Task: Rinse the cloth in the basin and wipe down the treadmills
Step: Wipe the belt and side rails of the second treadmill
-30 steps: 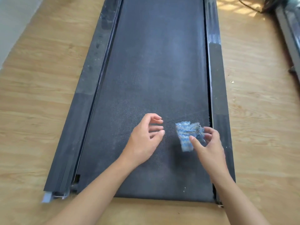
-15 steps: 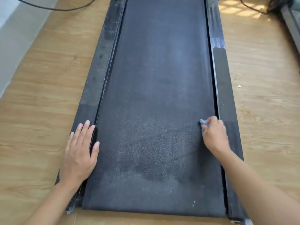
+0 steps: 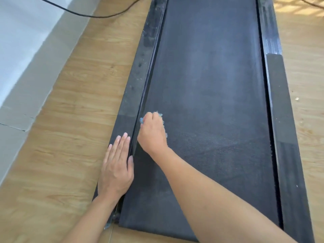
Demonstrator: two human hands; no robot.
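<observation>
Wood-grain floor [image 3: 70,106] w/ treadmill [image 3: 210,85] lying flat on it, belt running away from me. Using the treadmill as ref for everything.

Grey-white wall/skirting [image 3: 21,50] well off its left side; black cable [image 3: 98,14] curls across the floor near the far-left corner of the deck. Sun patches on the floor past the right rail, far end.

My right hand [image 3: 152,133] is on the belt, hard against the left belt edge, roughly mid-length in view. It's fisted around the cloth [image 3: 158,114], fingers curled closed on it, knuckles up. Only bits of blue fabric poke out: a tuft at the far side of the fist, a sliver on the left, a strip along the right edge. Cloth pressed to belt surface as far as I can see; contact patch itself hidden under the hand. Right forearm crosses the belt diagonally from the near-right.

My left hand [image 3: 116,168] lies flat, palm down, on the left side rail [image 3: 135,88], near end. Fingers straight and together, holding nothing; thumb sits along the groove between rail and belt. Just beside the right hand, not touching.

Left rail looks dusty/smudged farther up. Right side rail [image 3: 278,106] well apart from both hands. Belt shows a greyish dusty sheen in the near part.
</observation>
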